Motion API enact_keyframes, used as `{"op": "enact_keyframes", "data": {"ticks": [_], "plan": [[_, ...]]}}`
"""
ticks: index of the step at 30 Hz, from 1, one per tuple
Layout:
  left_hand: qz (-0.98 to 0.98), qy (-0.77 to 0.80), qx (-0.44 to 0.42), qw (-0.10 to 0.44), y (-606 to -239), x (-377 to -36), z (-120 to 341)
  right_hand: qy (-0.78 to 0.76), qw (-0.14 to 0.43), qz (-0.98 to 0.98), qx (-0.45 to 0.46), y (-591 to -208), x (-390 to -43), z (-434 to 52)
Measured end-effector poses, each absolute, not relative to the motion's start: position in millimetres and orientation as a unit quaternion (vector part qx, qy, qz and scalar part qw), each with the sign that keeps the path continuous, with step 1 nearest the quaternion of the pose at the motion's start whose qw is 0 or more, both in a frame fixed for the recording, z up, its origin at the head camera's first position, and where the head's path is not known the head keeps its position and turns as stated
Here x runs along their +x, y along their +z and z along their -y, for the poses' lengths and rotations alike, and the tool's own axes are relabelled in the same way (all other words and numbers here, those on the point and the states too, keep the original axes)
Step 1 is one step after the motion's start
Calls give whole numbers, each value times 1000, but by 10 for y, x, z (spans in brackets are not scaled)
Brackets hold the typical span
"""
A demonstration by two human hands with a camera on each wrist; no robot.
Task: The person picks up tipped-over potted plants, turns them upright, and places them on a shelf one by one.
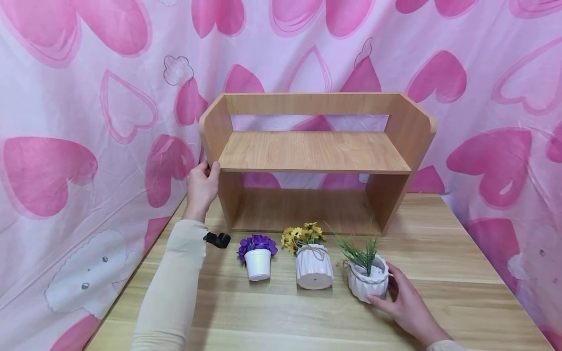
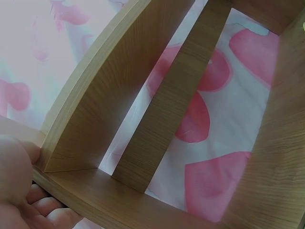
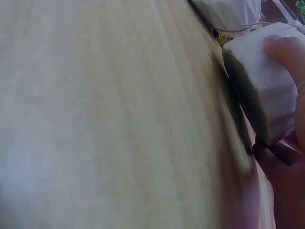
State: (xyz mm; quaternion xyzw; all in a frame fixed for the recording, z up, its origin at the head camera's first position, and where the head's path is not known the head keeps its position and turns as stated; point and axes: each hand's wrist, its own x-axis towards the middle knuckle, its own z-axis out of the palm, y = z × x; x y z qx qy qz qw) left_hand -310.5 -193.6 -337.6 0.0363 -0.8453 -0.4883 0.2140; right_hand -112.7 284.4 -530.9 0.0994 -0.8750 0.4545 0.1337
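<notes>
Nearest the viewer, the right hand (image 1: 406, 304) lay on the table (image 1: 439, 253), its fingers curled round the grass pot (image 1: 368, 279), a ribbed white pot with green blades that stood at the right end of a row; in the right wrist view a fingertip (image 3: 286, 50) pressed the pot's white side just above the pale wood grain. Just left of it stood the yellow pot (image 1: 313, 265), also ribbed and white, tied with twine, and left again the purple pot (image 1: 257, 261), smaller and smooth. The three stood near one another without touching. A small black clip (image 1: 217, 239) sat on the left arm's cream sleeve (image 1: 173, 287), near the wrist. Behind the pots the shelf (image 1: 313, 151), a two-level unit of light wood, stood on the table with its open side to the viewer. The left hand (image 1: 201, 187) gripped its left side panel at the level of the middle board, thumb to the front and fingers wrapped round the outer edge; the left wrist view showed those fingers (image 2: 45, 207) tucked under the panel's edge. The table was of light wood planks with fine seams. A pink curtain (image 1: 88, 122) printed with large hearts hung behind and on both sides, closing in the table.
</notes>
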Motion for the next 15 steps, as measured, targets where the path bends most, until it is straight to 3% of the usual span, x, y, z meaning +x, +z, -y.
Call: {"op": "enact_keyframes", "data": {"ticks": [15], "plan": [[844,-491,41,212,-3383,-3129,1945,410,85,906,63,-5296,-1064,-2886]]}}
